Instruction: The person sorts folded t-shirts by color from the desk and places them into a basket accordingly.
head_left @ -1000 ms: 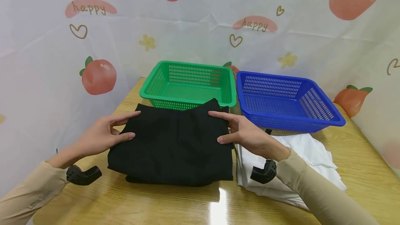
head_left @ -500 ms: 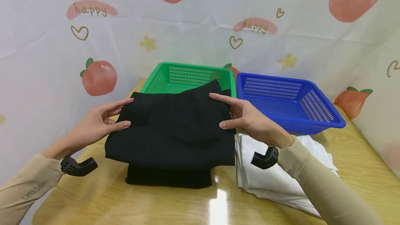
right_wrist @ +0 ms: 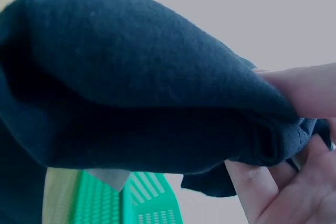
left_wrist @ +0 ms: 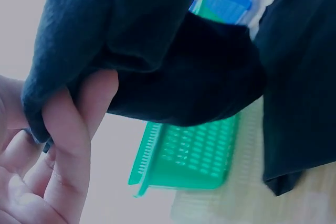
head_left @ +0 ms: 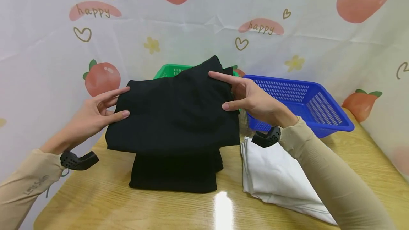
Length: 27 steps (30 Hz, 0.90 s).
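Note:
A folded black garment (head_left: pixel 172 113) is held up off the table between both hands, its upper right corner poking highest. My left hand (head_left: pixel 92 116) grips its left side, thumb in front and other fingers partly behind. At the right side my right hand (head_left: pixel 252 97) grips it likewise, index finger and thumb lying on the front. Both wrist views show the cloth pinched between thumb and fingers, its layers sagging open below. Another folded black cloth (head_left: pixel 174 175) lies on the table underneath, its back part hidden by the raised one.
Behind the raised cloth stands a green plastic basket (head_left: pixel 172 69), mostly covered in the head view. A blue basket (head_left: pixel 319 107) is to its right. Folded white cloth (head_left: pixel 274 176) lies on the wooden table (head_left: pixel 134 208) at the right, partly under my right forearm.
Both hands have lifted the black garment up and away from the pile. The black cloth below has come into view, and the raised garment now covers more of the green basket.

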{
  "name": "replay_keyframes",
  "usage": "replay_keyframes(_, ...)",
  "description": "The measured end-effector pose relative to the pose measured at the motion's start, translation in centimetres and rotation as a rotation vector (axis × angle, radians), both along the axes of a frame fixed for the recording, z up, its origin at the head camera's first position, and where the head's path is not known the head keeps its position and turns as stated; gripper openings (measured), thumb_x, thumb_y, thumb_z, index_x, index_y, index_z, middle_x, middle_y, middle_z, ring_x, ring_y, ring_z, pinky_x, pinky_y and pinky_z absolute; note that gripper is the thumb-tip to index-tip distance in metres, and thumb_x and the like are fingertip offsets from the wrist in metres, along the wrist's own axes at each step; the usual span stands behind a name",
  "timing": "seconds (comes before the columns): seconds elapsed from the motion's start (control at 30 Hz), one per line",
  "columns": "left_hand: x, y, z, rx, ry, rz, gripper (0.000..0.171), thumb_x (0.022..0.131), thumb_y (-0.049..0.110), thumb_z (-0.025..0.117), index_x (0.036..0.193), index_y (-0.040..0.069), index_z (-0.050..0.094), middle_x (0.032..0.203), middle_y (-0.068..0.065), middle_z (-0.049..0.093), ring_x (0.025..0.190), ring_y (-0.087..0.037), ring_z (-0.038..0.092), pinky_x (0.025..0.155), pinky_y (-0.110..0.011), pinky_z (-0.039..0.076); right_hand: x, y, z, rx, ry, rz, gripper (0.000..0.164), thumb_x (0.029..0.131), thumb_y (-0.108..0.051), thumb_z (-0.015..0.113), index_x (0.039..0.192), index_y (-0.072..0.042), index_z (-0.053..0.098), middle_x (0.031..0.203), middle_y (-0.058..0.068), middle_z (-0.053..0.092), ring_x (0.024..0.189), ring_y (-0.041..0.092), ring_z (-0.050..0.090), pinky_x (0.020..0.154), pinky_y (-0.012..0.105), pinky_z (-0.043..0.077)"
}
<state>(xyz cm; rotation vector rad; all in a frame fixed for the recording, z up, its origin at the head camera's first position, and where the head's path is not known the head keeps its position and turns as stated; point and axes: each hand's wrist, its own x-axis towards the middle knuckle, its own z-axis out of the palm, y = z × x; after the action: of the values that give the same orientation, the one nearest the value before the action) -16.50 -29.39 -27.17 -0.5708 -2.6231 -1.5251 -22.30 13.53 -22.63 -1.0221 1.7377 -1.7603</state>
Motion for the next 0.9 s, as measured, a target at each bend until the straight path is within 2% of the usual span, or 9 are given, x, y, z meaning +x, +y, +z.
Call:
replay_keyframes(0.13, -1.1, -0.1, 0.9, 0.01, 0.051, 0.006, 0.07, 0.093, 0.007, 0.069, 0.154, 0.024, 0.038, 0.16, -0.001, 0.024, 0.144, -0.024, 0.026, 0.089, -0.013, 0.045, -0.5, 0.1, 0.2, -0.01, 0.02, -0.022, 0.075, 0.092, 0.01, 0.061, 0.154, -0.025, 0.038, 0.149, 0.013, 0.039, 0.135, 0.03, 0.039, 0.104, 0.045, 0.04)
replay_keyframes(0.23, -2.1, 0.0, 1.8, -0.022, 0.081, 0.027, 0.07, 0.093, 0.01, 0.07, 0.153, 0.026, 0.038, 0.159, -0.001, 0.025, 0.143, -0.026, 0.028, 0.09, -0.012, 0.043, -1.1, 0.3, 0.1, -0.019, 0.041, -0.035, 0.075, 0.093, 0.012, 0.057, 0.154, -0.027, 0.036, 0.148, 0.014, 0.038, 0.134, 0.031, 0.039, 0.103, 0.044, 0.041)
replay_keyframes(0.37, -3.5, 0.4, 2.4, -0.092, 0.079, 0.056, 0.071, 0.093, 0.019, 0.072, 0.153, 0.033, 0.037, 0.16, 0.003, 0.023, 0.143, -0.027, 0.027, 0.094, -0.014, 0.042, -2.2, 0.3, -0.2, -0.062, 0.038, -0.026, 0.077, 0.093, 0.018, 0.048, 0.155, -0.024, 0.034, 0.15, 0.014, 0.035, 0.137, 0.03, 0.036, 0.105, 0.045, 0.039)
replay_keyframes(0.47, -4.8, 0.8, 2.7, -0.12, 0.096, 0.054, 0.072, 0.093, 0.022, 0.072, 0.153, 0.033, 0.036, 0.16, 0.004, 0.022, 0.144, -0.026, 0.025, 0.093, -0.013, 0.041, -3.4, 0.3, -0.4, -0.098, 0.039, -0.026, 0.079, 0.092, 0.023, 0.041, 0.156, -0.022, 0.033, 0.154, 0.01, 0.031, 0.139, 0.027, 0.033, 0.106, 0.044, 0.038)
replay_keyframes(0.6, -7.0, 1.4, 3.6, -0.128, 0.149, 0.029, 0.071, 0.094, 0.02, 0.07, 0.154, 0.031, 0.034, 0.159, -0.001, 0.026, 0.142, -0.025, 0.029, 0.084, -0.01, 0.043, -4.9, 0.2, -0.5, -0.119, 0.069, -0.082, 0.081, 0.091, 0.026, 0.037, 0.156, -0.022, 0.033, 0.156, 0.005, 0.029, 0.14, 0.024, 0.032, 0.106, 0.043, 0.038)
replay_keyframes(0.73, -8.8, 1.9, 4.6, -0.135, 0.161, 0.007, 0.07, 0.096, 0.02, 0.067, 0.155, 0.031, 0.031, 0.159, -0.004, 0.026, 0.13, -0.028, 0.048, 0.079, -0.013, 0.046, -5.9, 0.2, -0.9, -0.135, 0.101, -0.152, 0.081, 0.09, 0.026, 0.037, 0.156, -0.022, 0.033, 0.155, 0.003, 0.03, 0.14, 0.022, 0.033, 0.106, 0.042, 0.037)
replay_keyframes(0.83, -10.0, 2.1, 5.1, -0.134, 0.156, -0.012, 0.07, 0.097, 0.018, 0.065, 0.156, 0.029, 0.029, 0.158, -0.007, 0.027, 0.113, -0.023, 0.062, 0.077, -0.015, 0.048, -6.4, 0.1, -1.2, -0.157, 0.103, -0.195, 0.082, 0.09, 0.027, 0.036, 0.155, -0.022, 0.034, 0.156, 0.001, 0.03, 0.139, 0.021, 0.035, 0.106, 0.042, 0.037)
replay_keyframes(0.9, -10.6, 2.3, 5.5, -0.125, 0.157, -0.019, 0.071, 0.097, 0.017, 0.065, 0.157, 0.028, 0.028, 0.158, -0.01, 0.029, 0.105, -0.016, 0.066, 0.077, -0.016, 0.049, -6.8, 0.0, -1.4, -0.167, 0.105, -0.224, 0.083, 0.09, 0.028, 0.036, 0.155, -0.024, 0.035, 0.156, 0.0, 0.03, 0.139, 0.02, 0.035, 0.107, 0.042, 0.037)
